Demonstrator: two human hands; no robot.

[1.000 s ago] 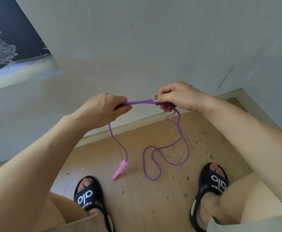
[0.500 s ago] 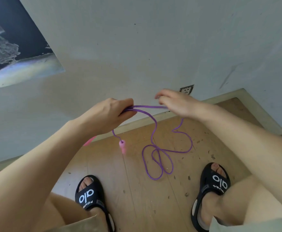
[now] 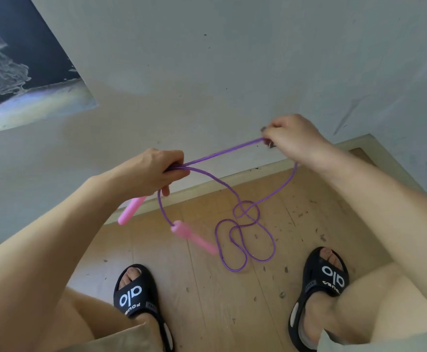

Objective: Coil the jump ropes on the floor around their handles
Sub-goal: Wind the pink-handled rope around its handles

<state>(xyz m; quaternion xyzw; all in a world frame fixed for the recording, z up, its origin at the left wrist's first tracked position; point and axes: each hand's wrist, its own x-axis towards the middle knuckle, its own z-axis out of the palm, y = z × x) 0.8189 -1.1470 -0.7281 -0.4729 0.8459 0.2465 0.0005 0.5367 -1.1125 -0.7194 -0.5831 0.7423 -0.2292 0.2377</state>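
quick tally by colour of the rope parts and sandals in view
pink handles: 2
purple rope: 1
black sandals: 2
total: 5

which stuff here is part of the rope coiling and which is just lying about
Part of the job:
rope
held handle
hanging handle
left hand, gripping rope and handle
right hand, pinching rope

Lying about:
specks on the floor
sandals

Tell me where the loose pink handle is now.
The loose pink handle hangs below the left hand, just left of the purple rope loops.
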